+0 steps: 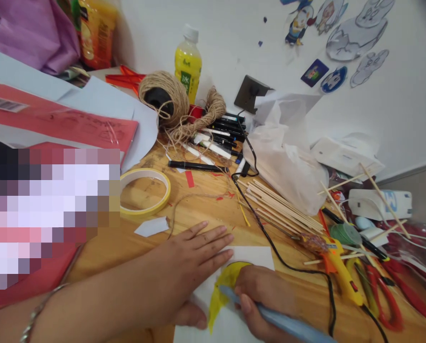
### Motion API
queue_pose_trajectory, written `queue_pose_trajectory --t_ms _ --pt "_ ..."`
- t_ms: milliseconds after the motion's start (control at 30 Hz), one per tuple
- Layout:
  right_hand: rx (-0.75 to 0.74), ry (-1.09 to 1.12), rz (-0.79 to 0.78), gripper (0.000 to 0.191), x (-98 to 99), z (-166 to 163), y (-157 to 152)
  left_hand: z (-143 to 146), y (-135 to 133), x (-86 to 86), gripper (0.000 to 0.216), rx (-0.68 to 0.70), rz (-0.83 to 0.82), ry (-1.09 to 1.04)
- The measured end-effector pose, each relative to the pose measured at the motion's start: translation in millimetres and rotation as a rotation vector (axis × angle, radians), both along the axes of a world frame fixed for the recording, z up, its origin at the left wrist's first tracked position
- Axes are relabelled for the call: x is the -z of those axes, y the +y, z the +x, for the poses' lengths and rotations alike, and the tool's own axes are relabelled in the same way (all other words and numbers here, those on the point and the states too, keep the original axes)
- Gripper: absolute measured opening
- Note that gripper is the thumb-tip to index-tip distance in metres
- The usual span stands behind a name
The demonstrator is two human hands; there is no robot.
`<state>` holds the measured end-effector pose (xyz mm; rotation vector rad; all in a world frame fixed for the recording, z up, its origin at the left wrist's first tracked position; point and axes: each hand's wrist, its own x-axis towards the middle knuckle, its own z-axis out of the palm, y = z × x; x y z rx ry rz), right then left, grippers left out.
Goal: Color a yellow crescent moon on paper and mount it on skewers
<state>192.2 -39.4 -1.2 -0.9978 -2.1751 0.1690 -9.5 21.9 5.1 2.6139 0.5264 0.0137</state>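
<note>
At the left on the wooden table point(106, 252) I see a yellow ring-shaped roll of tape point(159, 206). To the right of it, I have the left hand point(191, 267) lying flat with fingers extended, gripping nothing, over the left side of a white paper sheet point(265, 255). On this sheet is a yellow curved shape point(217, 301), where the right hand point(266, 289) is closed around a light-blue pen point(284, 321), its tip at the shape. Further right I see thin wooden sticks point(280, 206), then a yellow glue gun point(347, 280).
</note>
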Motion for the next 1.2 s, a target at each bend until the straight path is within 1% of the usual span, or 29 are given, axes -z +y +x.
queue_pose_trajectory --t_ms 100,200,267,433,633,800,900,967,1067,1200 --pt "-0.014 -0.024 -0.021 0.039 0.9 1.9 0.5 1.1 0.1 4.6 0.098 -0.013 0.03 -0.007" --pt "-0.025 -0.03 -0.045 0.038 3.5 3.3 0.8 3.0 0.9 5.4 0.099 -0.012 0.033 0.023" --pt "-0.03 -0.032 -0.041 0.04 4.5 2.6 1.5 4.2 1.1 3.6 0.099 -0.002 0.021 0.038" --pt "-0.039 -0.082 -0.007 0.05 1.1 -3.0 3.8 3.8 0.1 -1.2 0.096 -0.015 -0.001 0.052" --pt "-0.03 -0.113 -0.001 0.053 -2.9 -4.1 5.5 4.3 1.5 -4.2 0.096 -0.013 -0.007 0.055" --pt "0.035 -0.113 -0.006 0.061 -0.8 -4.2 4.8 6.8 1.0 -9.6 0.096 -0.007 -0.011 0.119" --pt "0.001 -0.107 0.007 0.066 1.5 -5.2 3.5 7.5 0.7 -12.2 0.094 -0.009 -0.014 0.139" --pt "0.006 -0.111 0.006 0.065 2.9 -4.6 2.8 7.4 0.8 -12.6 0.094 -0.01 -0.012 0.142" --pt "0.045 -0.083 -0.006 0.058 5.0 -2.4 2.1 6.5 0.6 -10.3 0.095 -0.012 0.002 0.124" --pt "-0.055 -0.042 0.003 0.053 6.9 -1.0 1.5 5.4 -0.3 -5.5 0.096 -0.01 0.012 0.08"
